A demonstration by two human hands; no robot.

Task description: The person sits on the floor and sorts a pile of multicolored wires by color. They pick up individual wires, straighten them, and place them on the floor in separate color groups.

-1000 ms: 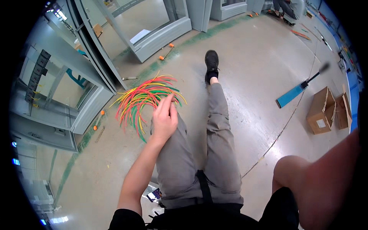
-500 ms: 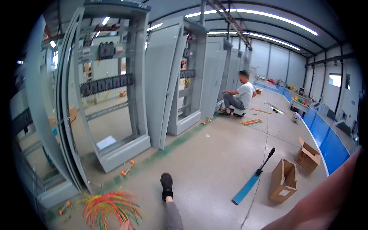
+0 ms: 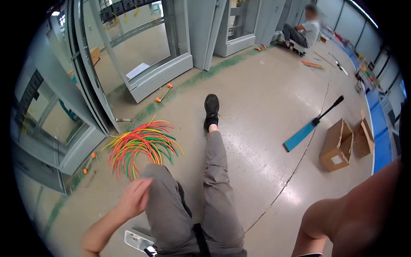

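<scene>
At the far left stands a grey cabinet, a row of black breakers inside it. On the floor in front lies a spring with orange ends. The left hand comes in from the lower left, its fingers bent and close together, the tips at the side of the left knee; I cannot tell whether they pinch anything.

Just beyond the hand and knee, the wires lie on the floor in a loose, curved bundle of red, yellow and green. Behind them is a second cabinet with a white sheet on its base, and another orange-ended spring in front.

The right leg stretches forward to a black shoe. Farther off, at upper right, a co-worker sits low beside the cabinets. A blue tool with a black handle lies on the floor, near two open cartons. At the right edge, the bent right arm is close to the camera; its hand is out of view, so I cannot tell its grip.
</scene>
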